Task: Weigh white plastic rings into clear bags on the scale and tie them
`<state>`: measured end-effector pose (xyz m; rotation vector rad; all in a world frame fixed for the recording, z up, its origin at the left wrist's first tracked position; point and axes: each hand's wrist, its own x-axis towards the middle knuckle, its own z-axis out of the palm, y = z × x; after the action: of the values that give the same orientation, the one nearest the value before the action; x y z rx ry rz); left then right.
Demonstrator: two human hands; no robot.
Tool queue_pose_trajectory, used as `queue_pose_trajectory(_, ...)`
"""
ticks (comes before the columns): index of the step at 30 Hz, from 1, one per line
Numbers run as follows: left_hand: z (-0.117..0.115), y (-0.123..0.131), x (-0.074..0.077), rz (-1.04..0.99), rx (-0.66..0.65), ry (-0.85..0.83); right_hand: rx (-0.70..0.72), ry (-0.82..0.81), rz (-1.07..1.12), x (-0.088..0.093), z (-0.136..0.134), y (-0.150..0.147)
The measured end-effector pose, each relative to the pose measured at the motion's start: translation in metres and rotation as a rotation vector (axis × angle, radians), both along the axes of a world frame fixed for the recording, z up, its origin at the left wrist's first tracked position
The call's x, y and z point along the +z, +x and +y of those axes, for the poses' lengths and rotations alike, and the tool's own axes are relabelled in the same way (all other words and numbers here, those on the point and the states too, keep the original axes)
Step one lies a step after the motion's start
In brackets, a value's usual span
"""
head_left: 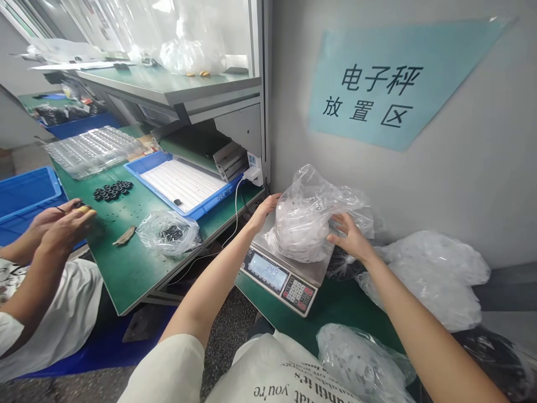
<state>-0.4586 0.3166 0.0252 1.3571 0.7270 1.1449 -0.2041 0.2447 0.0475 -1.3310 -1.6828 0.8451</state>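
A clear plastic bag of white parts rests on the steel pan of an electronic scale, whose lit display reads what looks like 349. My left hand is at the bag's left side, fingers stretched out and their tips partly hidden by the plastic. On the other side, my right hand has its fingers spread apart, close against the bag. The bag's loose top stands up and folds over to the right. Whether either hand presses on the plastic is hard to tell.
More bags of white parts lie to the right, another bag by my lap. At left, a co-worker's hands hold a small yellowish thing over a green table. A blue tray and a white cable are nearby.
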Motion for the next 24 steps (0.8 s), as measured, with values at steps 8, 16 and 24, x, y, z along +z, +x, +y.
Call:
queue_pose_trajectory(8, -0.005, 0.003, 0.003, 0.008, 0.004, 0.004, 0.016, -0.034, -0.026, 0.004, -0.006, 0.001)
queue_pose_trajectory(16, -0.003, 0.004, 0.006, 0.054, 0.038, 0.105, 0.018, -0.07, -0.063, 0.008, -0.017, 0.008)
queue_pose_trajectory(24, -0.003, 0.006, 0.047, 0.29, -0.003, 0.326, -0.001, -0.066, -0.075, 0.003, -0.032, 0.015)
